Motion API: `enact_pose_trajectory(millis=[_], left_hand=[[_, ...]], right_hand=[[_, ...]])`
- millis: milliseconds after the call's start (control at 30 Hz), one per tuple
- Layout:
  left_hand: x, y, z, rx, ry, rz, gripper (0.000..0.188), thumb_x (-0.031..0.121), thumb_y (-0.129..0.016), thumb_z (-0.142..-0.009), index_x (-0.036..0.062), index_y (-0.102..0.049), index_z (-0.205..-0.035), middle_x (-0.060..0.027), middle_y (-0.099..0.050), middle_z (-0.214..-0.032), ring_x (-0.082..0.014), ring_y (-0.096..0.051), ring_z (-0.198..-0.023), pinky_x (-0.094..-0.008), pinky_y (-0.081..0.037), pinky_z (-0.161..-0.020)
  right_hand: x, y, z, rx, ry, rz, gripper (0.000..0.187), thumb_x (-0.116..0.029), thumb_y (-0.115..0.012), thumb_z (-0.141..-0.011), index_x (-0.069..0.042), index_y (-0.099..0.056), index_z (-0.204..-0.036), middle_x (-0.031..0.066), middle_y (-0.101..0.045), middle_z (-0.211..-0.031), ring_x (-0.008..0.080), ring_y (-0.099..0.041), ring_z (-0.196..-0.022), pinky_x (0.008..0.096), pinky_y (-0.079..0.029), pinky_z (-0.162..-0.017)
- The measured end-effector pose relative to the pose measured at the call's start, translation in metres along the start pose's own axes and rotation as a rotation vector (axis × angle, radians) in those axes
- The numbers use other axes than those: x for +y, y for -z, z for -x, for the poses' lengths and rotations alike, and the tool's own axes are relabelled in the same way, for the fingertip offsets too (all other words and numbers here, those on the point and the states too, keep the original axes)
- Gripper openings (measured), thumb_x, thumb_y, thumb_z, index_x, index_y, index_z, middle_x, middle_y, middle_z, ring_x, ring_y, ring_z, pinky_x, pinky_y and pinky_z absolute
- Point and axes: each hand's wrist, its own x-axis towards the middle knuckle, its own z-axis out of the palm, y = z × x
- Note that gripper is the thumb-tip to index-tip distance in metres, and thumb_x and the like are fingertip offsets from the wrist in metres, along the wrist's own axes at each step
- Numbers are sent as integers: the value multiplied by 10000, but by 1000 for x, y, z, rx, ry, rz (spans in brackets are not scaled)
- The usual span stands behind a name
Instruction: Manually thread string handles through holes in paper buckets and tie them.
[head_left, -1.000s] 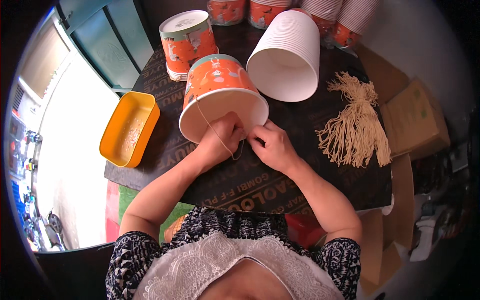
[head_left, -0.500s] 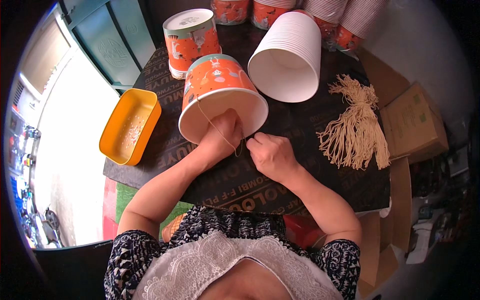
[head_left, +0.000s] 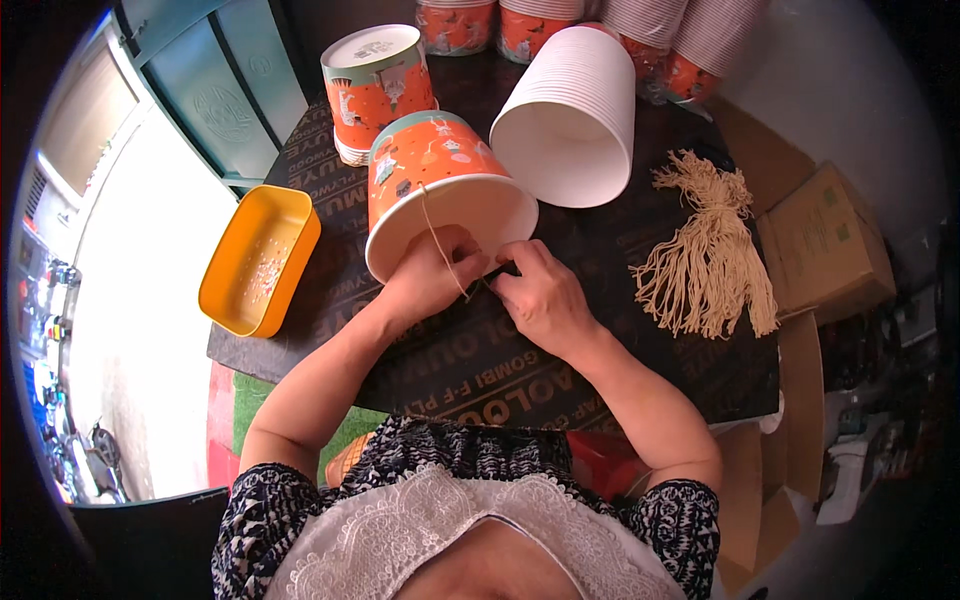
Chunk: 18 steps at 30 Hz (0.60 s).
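Observation:
An orange paper tub (head_left: 430, 155) with printed figures and a white rim lies tilted, its mouth toward me. A thin beige cord (head_left: 428, 215) leaves the rim's upper edge and hangs in a loop across the mouth. My left hand (head_left: 435, 275) reaches into the mouth, fingers bent and closed near the rim's right side; what they grip is hidden. Just outside that rim, my right hand (head_left: 545, 300) is closed in a pinch on the cord, its fingertips close to the left hand's.
A stack of white-lined tubs (head_left: 570, 120) lies behind, beside an upturned orange stack (head_left: 375, 90). At left stands a yellow container (head_left: 300, 250) with small bits inside. A bundle of beige cords (head_left: 710, 250) rests on the dark table (head_left: 600, 400); cardboard boxes (head_left: 830, 240) are at right.
The tub has turned a little, and the cord's upper end has shifted right along the rim. My right hand has moved up against the rim, closer to my left fingers.

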Motion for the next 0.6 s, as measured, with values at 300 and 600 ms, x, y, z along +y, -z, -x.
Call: enact_pose_trajectory(millis=[300, 600], left_hand=[[3, -4, -4, -127, 98, 205, 207, 165, -634, -896, -22, -616, -810, -24, -569, -633, -93, -514, -557, -257, -412, -496], [-3, -10, -3, 3, 41, 23, 177, 118, -629, -849, -45, -637, -780, -105, -644, -672, -166, -578, -566, -321, -462, -537]], right_hand=[[4, -2, 2, -41, -56, -5, 42, -37, -623, -737, -3, -637, -716, 120, -545, -955, 293, -561, -929, 382, -524, -763], [1, 0, -1, -15, -60, -35, 46, 20, -636, -706, 5, -600, -730, 122, -554, -958, 309, -574, -911, 398, -509, -738]])
